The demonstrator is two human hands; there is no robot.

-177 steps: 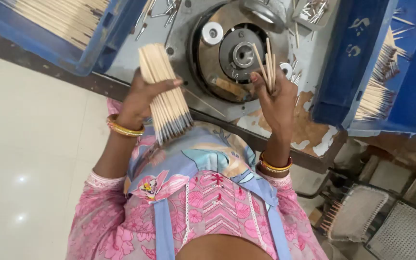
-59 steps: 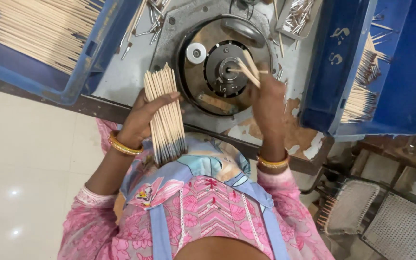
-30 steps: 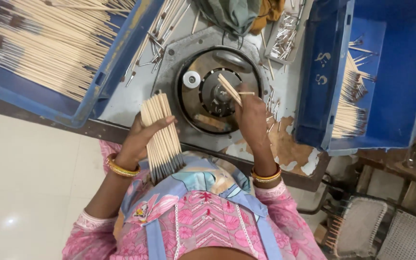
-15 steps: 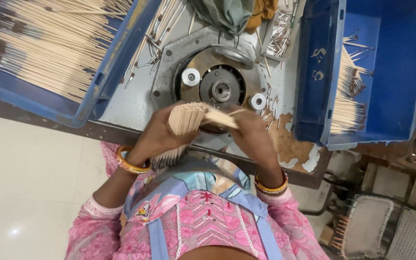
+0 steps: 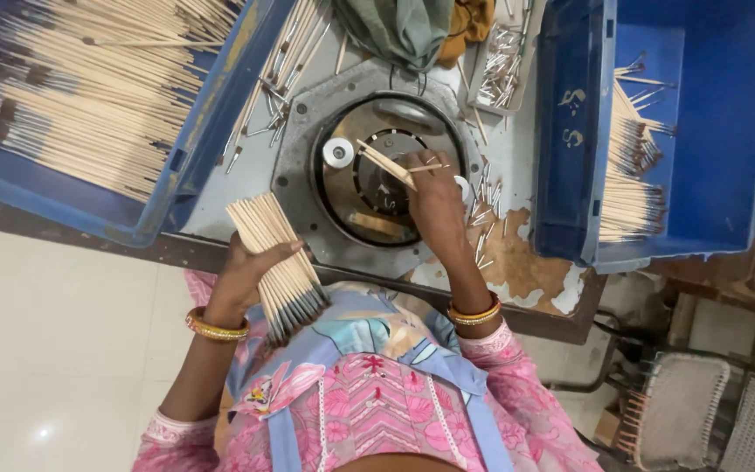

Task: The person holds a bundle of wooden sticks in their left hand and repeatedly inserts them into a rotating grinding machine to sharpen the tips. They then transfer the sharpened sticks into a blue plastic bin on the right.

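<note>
1. The left hand [image 5: 242, 278] is at lower left of centre; its fingers [image 5: 280, 252] are wrapped around a bundle [image 5: 280, 273] of sticks.
2. The right hand [image 5: 434, 194] pinches a few sticks [image 5: 386, 163] over the round machine [image 5: 356, 205] at centre.
3. Blue bins [image 5: 570, 131] stand on both sides.

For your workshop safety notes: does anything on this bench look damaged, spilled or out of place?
Yes. The bench surface beside the round machine plate is chipped, its pale coating peeled to brown. Loose small sticks lie scattered there, outside the blue bins.
</note>
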